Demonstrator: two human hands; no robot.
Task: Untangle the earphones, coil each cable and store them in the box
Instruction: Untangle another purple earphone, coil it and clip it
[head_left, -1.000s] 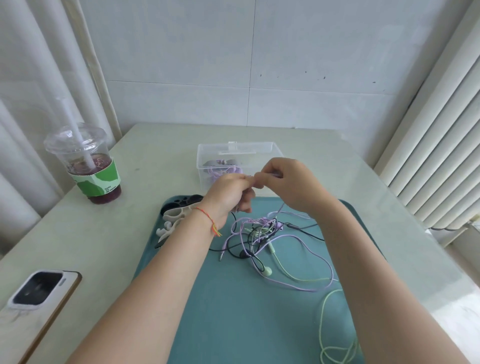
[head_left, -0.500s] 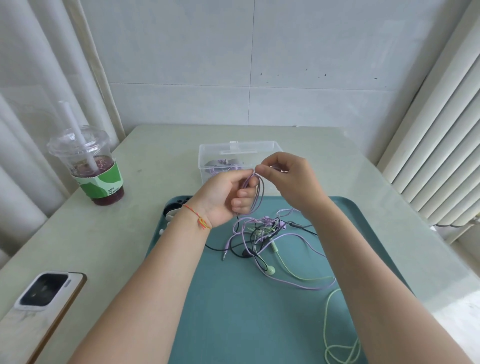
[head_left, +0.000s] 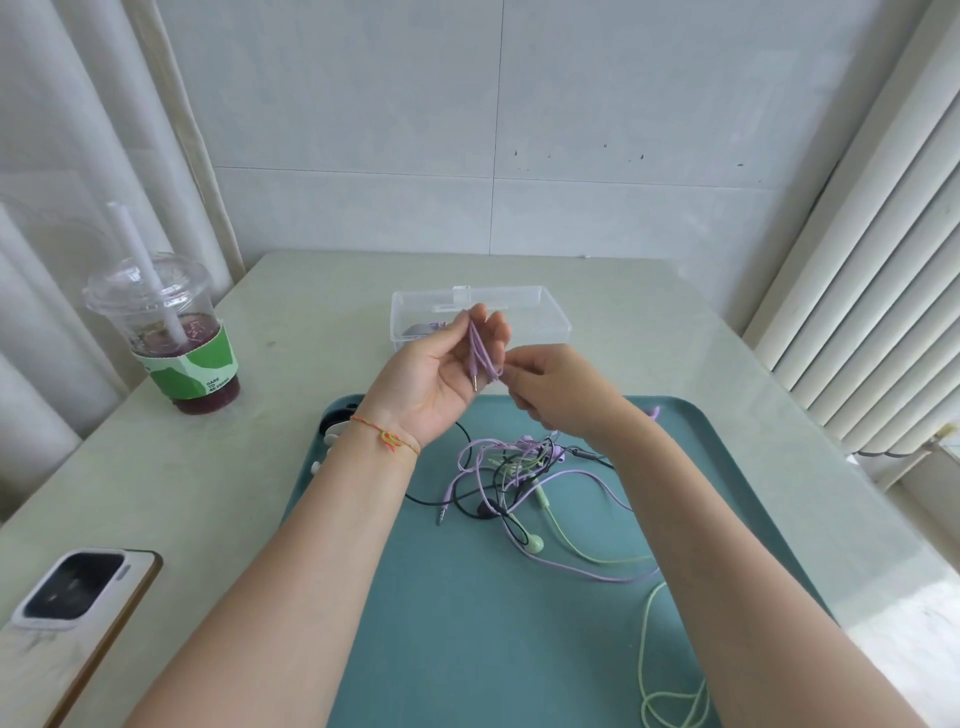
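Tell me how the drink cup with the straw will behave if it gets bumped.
The drink cup is tall with a narrow base, so a bump high up would probably tip it. The dark liquid sits low, which likely steadies it somewhat. The domed lid should limit a spill, though some could leak around the straw.

Your left hand (head_left: 441, 371) hides the box (head_left: 545, 317) front; your right hand's (head_left: 558, 389) fingertips are out of sight; the green cable (head_left: 647, 649) leaves the bottom edge.
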